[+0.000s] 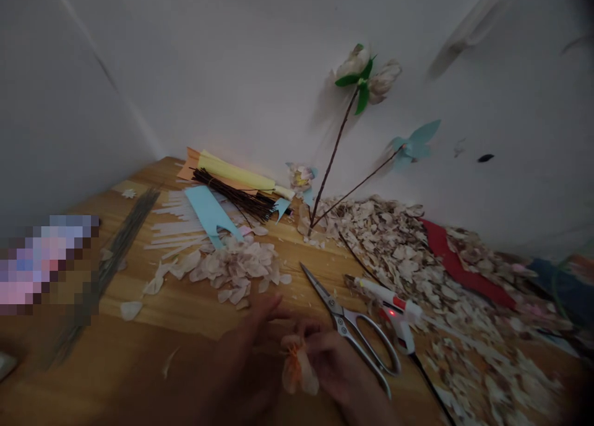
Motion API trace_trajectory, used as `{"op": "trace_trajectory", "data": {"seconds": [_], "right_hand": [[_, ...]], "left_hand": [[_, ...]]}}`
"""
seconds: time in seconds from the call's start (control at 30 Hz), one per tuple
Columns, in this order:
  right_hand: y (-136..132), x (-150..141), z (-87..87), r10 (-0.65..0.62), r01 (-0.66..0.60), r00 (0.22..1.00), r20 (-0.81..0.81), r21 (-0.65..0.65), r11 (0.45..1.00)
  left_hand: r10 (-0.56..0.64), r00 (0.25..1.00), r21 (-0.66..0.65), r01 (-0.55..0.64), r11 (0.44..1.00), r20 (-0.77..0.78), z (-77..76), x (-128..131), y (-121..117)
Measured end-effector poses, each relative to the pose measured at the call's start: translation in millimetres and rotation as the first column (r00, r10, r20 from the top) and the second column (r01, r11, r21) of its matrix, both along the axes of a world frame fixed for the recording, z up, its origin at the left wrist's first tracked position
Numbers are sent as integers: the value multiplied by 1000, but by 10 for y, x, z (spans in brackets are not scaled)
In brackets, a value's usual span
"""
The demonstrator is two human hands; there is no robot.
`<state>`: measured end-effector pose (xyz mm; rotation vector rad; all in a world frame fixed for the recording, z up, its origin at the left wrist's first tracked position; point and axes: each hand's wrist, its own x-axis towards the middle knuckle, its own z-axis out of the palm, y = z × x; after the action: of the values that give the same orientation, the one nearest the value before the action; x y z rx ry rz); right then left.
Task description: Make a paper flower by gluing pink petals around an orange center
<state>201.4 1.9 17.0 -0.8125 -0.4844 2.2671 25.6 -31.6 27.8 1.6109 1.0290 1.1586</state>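
Observation:
In the dim head view, my right hand [331, 361] has its fingers closed on a small artificial flower [304, 373] with pale petals and an orange fringed centre. Just left of it is my left hand [245, 345], its fingers stretched toward the flower; its lower part is in shadow. Beyond my fingertips lies a pile of loose pale petals [245, 262]. Silver scissors [341, 315] rest beside my right hand, blades pointing away. A white and red hot glue gun [390, 305] with a lit red light lies further right.
Dried petals [394, 234] heap along the right, with a red strip [464, 268] across them. Flower stems [336, 144] lean by the wall. Dark stem wires [236, 194], yellow crepe paper [236, 171] and blue paper [208, 213] lie at the back. Grey wires [127, 240] stretch along the left.

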Motion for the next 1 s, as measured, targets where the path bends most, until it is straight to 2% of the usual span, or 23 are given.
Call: {"op": "trace_trajectory", "data": {"seconds": [0.13, 0.27, 0.43, 0.5, 0.73, 0.87, 1.0], "right_hand": [[-26, -49, 14, 10, -10, 1000, -16, -1, 1000], [-65, -109, 75, 9, -9, 1000, -22, -1, 1000], [-111, -146, 57, -41, 41, 999, -20, -2, 999], [-135, -161, 28, -50, 50, 998, -26, 1, 999], [-185, -270, 21, -56, 56, 998, -8, -27, 998], [-107, -242, 57, -14, 7, 992, 122, 53, 999], [-1, -86, 70, -153, 80, 950, 273, 261, 962]], "left_hand": [[24, 992, -48, -18, 999, 123, 25, 49, 11], [90, 981, -88, -76, 993, 170, 31, 65, -5], [67, 982, -70, -56, 996, 177, 53, 94, 3], [94, 975, -70, -81, 994, 202, 68, 97, 9], [184, 972, -206, -153, 967, 143, 149, 82, 15], [199, 976, -151, -185, 971, 88, 117, 68, 44], [145, 989, -108, -143, 984, 7, 61, -8, 66]]}}
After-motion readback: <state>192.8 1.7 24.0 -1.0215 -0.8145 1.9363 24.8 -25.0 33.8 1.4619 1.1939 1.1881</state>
